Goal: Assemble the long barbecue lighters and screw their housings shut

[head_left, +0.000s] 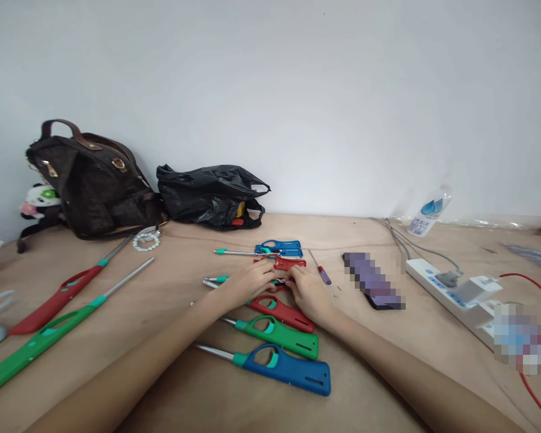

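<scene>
At the middle of the table, my left hand [251, 279] and my right hand [307, 290] meet over an opened red lighter, each with fingers closed on it. One red casing half [291, 263] lies just beyond my fingertips, and my fingers partly hide the rest. Behind it lies an opened blue lighter [278, 248] with its metal tube to the left. Nearer me, a whole red lighter [286, 313], a green lighter [284, 338] and a blue lighter [293, 370] lie in a row, tubes pointing left. A small screwdriver [324, 275] with a purple-red handle rests beyond my right hand.
A longer red lighter [58, 300] and green lighter [40, 343] lie at left. Behind are a dark backpack [99, 186], bead bracelet [146, 242] and black plastic bag [207, 195]. At right are a phone [373, 281], bottle [429, 213] and power strip [442, 288] with cables.
</scene>
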`<state>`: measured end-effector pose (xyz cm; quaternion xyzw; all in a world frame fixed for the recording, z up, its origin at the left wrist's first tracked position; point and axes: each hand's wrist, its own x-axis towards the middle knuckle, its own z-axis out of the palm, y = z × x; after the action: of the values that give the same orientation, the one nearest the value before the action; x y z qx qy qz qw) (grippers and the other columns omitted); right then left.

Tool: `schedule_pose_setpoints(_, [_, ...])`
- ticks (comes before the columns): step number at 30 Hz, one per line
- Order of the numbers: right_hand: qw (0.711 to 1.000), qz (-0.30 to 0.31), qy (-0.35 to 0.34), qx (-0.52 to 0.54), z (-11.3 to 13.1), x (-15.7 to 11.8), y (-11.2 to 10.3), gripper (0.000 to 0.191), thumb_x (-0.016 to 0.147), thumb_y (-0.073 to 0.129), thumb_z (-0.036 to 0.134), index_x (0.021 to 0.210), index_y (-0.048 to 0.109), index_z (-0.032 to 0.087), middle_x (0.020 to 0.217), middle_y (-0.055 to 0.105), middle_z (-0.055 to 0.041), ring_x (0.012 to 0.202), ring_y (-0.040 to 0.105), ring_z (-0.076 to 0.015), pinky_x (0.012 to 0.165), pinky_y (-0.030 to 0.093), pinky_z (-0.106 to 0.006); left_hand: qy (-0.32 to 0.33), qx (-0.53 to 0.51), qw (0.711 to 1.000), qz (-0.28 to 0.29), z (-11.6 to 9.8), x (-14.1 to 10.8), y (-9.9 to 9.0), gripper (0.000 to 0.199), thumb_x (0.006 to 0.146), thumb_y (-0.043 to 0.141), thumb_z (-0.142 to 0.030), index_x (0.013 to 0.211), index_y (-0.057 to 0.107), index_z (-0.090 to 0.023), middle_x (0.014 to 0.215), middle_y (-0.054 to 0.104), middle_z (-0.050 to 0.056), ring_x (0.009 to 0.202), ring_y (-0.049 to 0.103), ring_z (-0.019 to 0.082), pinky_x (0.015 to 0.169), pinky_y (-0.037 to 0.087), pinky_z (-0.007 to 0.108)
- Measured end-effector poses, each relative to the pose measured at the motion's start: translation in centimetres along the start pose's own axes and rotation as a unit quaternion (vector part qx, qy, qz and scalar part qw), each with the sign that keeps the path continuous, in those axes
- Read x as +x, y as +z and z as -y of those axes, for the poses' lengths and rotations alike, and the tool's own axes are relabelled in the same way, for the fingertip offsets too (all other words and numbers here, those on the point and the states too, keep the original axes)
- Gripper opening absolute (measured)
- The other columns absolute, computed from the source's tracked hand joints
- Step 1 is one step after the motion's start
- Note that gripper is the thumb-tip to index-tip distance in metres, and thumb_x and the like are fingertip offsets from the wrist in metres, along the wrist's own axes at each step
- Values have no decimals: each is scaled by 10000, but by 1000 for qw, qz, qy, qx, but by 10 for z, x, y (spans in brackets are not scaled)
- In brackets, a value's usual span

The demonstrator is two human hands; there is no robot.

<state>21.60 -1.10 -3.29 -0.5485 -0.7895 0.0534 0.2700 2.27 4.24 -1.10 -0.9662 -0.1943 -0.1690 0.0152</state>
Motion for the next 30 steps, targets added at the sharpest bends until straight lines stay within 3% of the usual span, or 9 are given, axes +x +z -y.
schedule_pose_setpoints(12, [999, -2, 41, 34, 5, 1, -3, 138, 840, 489, 57, 787, 550, 169, 840, 648, -71, 812, 583, -197, 732, 422, -295, -82, -90, 993, 6, -7, 1, 3, 145, 873, 602, -153, 1015, 621, -169, 997, 623, 60, 934, 604, 208, 831, 487, 316])
schedule_pose_setpoints(17, [999, 1, 40, 32, 4, 1, -3, 137, 832, 495, 54, 789, 553, 170, 837, 649, -67, 810, 581, -198, 728, 416, -296, -71, -137, 988, 19, -5, 1, -4, 228, 855, 605, -138, 1076, 626, -190, 1072, 638, 61, 1004, 598, 214, 888, 470, 322])
schedule_pose_setpoints(21, [999, 0, 35, 28, 3, 1, -3, 137, 839, 496, 61, 783, 555, 171, 821, 647, -65, 792, 575, -195, 715, 411, -292, -52, -157, 986, 20, -1, 1, -9, 253, 851, 537, -74, 1046, 649, -190, 1013, 659, 49, 970, 606, 194, 858, 475, 285])
schedule_pose_setpoints(30, [999, 8, 39, 31, 5, 2, -5, 140, 834, 506, 46, 788, 562, 165, 840, 652, -64, 810, 574, -192, 739, 404, -292, -52, -102, 993, -1, -3, 0, -2, 215, 871, 523, -96, 1030, 642, -179, 1015, 637, 67, 973, 591, 202, 873, 467, 307])
